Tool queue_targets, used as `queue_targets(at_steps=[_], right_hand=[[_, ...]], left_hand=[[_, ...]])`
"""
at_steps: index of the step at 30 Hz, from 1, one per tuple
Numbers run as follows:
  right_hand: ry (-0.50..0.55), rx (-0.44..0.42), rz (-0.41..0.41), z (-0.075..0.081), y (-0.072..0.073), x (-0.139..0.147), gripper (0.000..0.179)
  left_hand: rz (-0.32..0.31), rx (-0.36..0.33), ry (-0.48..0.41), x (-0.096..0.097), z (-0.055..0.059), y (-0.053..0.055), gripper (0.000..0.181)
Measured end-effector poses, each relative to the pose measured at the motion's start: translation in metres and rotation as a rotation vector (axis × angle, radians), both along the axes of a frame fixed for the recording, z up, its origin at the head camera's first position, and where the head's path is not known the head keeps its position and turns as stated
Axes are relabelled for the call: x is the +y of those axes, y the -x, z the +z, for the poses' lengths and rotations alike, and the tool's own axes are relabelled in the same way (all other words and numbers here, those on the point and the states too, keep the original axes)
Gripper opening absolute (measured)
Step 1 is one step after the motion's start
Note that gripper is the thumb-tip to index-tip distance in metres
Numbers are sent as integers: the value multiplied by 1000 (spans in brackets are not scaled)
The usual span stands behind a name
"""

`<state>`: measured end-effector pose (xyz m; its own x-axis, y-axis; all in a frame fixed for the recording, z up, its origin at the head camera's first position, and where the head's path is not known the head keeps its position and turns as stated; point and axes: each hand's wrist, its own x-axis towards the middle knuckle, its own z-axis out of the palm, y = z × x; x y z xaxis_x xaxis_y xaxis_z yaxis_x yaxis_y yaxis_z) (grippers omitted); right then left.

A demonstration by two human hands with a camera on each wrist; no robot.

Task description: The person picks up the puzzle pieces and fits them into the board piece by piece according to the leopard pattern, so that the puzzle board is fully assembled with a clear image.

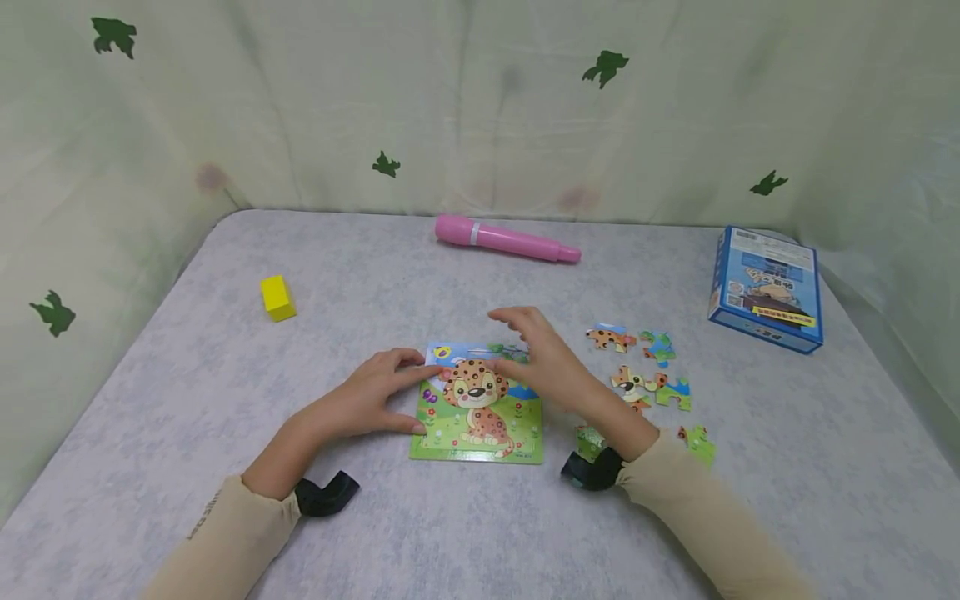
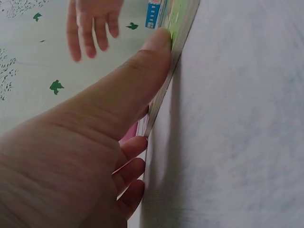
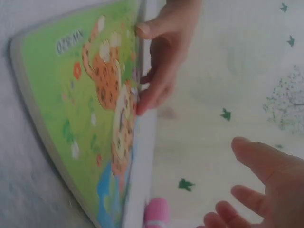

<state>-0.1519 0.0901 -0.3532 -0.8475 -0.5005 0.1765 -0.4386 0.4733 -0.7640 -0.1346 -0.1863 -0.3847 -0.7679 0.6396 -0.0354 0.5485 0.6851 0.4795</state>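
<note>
A puzzle board [image 1: 491, 425] printed with a spotted leopard cub lies flat on the grey table in the head view. My left hand [image 1: 371, 393] rests at its left side. The thumb [image 2: 154, 52] touches the board's edge in the left wrist view, and the index finger reaches onto the picture's upper left. Over the upper right of the board hovers my right hand [image 1: 555, 367], holding nothing, its fingers spread apart from the thumb. To the right lie several loose jigsaw pieces, among them a leopard-face piece [image 1: 630, 383] and a green piece [image 1: 699, 446]; my right forearm partly covers some.
A pink marker-shaped tube [image 1: 517, 242] lies at the table's back. The yellow block [image 1: 278, 298] sits at the left. A blue box [image 1: 768, 287] is at the back right. Pale curtains [image 1: 480, 108] with green leaf shapes hang behind the table.
</note>
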Motion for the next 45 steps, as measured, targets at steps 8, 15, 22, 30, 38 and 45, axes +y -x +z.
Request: queue_targets(at_steps=[8,15,22,30,38,45], right_hand=[[110,170,-147,10,4,63,59],[87,120,-311,-13,13,110,59],[35,-20,-346,-30,17,132,57],[-67,-151,-338,-44,18,142,62],[-218,-62,-245,-47,20,145,56],[-282,42,-221,-46,19,143,45]], left_hand=[[3,5,-5,0,-1,-1,75],[9,6,-4,-1,-2,-1,75],[15,5,1,0,-2,-1,75],[23,3,-1,0,-2,-2,76],[25,3,-6,0,-3,-1,74],[25,-3,-12,0,-3,-1,74]])
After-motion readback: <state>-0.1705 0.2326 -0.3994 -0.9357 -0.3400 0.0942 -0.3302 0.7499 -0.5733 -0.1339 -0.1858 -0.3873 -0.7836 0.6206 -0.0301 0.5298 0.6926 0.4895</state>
